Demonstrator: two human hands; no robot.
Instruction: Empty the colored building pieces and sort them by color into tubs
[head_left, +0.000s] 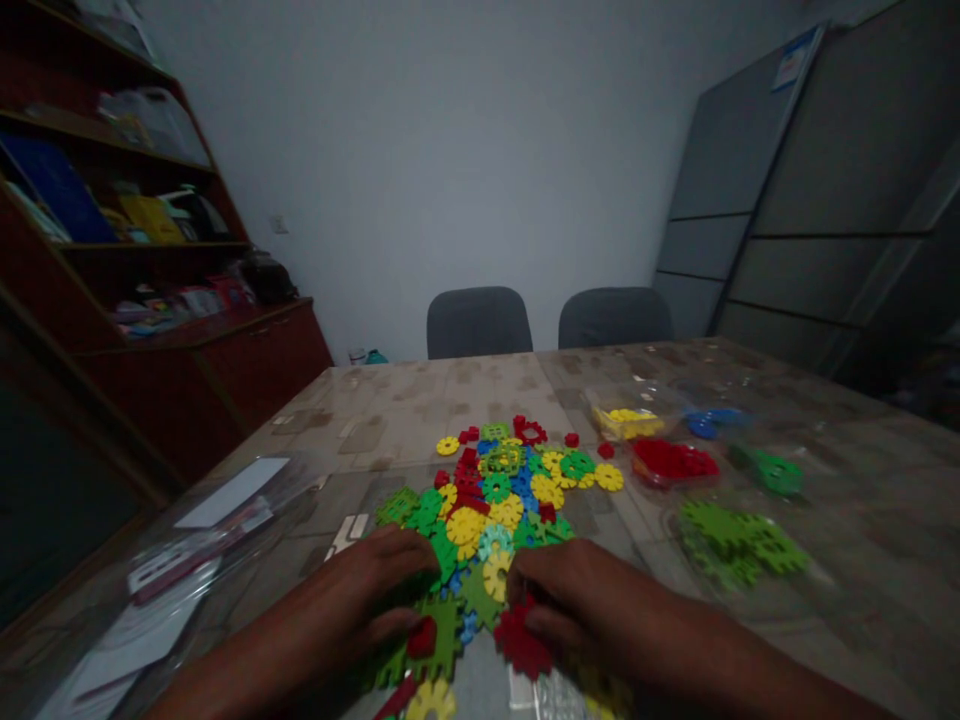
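A heap of plastic gear and disc building pieces (495, 500) in yellow, green, red and blue spreads over the table. My left hand (382, 585) rests at the heap's near left side. Its fingers are bent over the pieces, with the thumb apart from them beside a small red piece (422, 637) on a green square toothed piece (448, 635). At the near right side, my right hand (562, 595) has its thumb and fingers curled on a red gear piece (521, 640). Its fingertips are partly hidden.
To the right stand clear trays of sorted pieces: yellow (630, 422), red (673, 463), blue (712, 422), green discs (776, 472) and green squares (742, 540). Papers in clear plastic (180, 570) lie at left. Two chairs (480, 322) stand beyond the table (405, 395).
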